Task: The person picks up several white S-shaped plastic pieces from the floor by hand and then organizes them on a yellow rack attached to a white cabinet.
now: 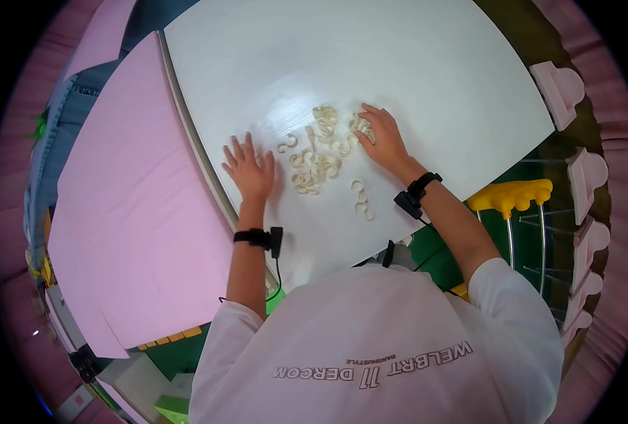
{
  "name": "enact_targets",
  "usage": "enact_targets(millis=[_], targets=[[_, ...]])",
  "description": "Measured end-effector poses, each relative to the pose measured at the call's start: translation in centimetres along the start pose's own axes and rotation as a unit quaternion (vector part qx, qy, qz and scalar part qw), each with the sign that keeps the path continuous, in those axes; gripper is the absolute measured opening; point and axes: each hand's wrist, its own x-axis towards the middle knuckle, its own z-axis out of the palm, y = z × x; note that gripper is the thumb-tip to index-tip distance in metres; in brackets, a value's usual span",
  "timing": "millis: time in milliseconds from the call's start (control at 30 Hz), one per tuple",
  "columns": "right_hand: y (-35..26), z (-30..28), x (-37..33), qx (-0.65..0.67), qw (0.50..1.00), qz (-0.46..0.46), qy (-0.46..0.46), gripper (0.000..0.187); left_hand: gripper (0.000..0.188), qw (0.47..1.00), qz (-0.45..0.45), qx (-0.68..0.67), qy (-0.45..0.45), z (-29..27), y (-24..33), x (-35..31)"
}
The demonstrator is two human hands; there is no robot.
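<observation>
Cream-coloured C-shaped curled pieces (317,166) lie in a loose heap on the white table (441,78), between my two hands. My left hand (250,169) is at the left of the heap, its fingers spread and nothing visible in them. On the other side, my right hand (385,138) curves its thumb and fingers around a small cluster of the same pieces (361,127). Its palm side is hidden. A few curled pieces (361,200) are strung out nearer to me, and a single one (286,143) sits closest to my left hand.
A pink-covered surface (130,205) adjoins the table's left edge. To the right stand a yellow seat with metal legs (512,196) and several pale pink rounded panels (587,173). Black straps with small devices circle both my wrists, and thin cables hang from them.
</observation>
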Motion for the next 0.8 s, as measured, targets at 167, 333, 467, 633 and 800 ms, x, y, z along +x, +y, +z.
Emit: enact_targets(millis=[167,333,467,633,800], targets=[[5.7,-0.5,0.2,-0.098,0.986,0.132,0.020,0.042,0.062,0.984,-0.080,0.100,-0.128,0.1,-0.8,2.1],[3.5,1.1,1.4,-0.162,0.979,0.104,-0.061,0.051,0.058,0.991,-0.033,0.029,-0.128,1.5,1.5,0.2],[-0.3,3.8,3.9,-0.137,0.983,-0.089,-0.088,0.044,0.063,0.996,0.006,-0.079,-0.045,2.7,3.2,-0.9],[1.0,7.4,7.8,-0.013,0.991,-0.104,-0.087,0.020,0.065,0.982,0.145,-0.073,-0.096,1.7,6.4,0.0],[0.2,5.8,9.3,0.111,0.988,0.068,-0.079,0.026,0.060,0.969,0.170,-0.033,-0.178,1.0,6.5,-0.1]])
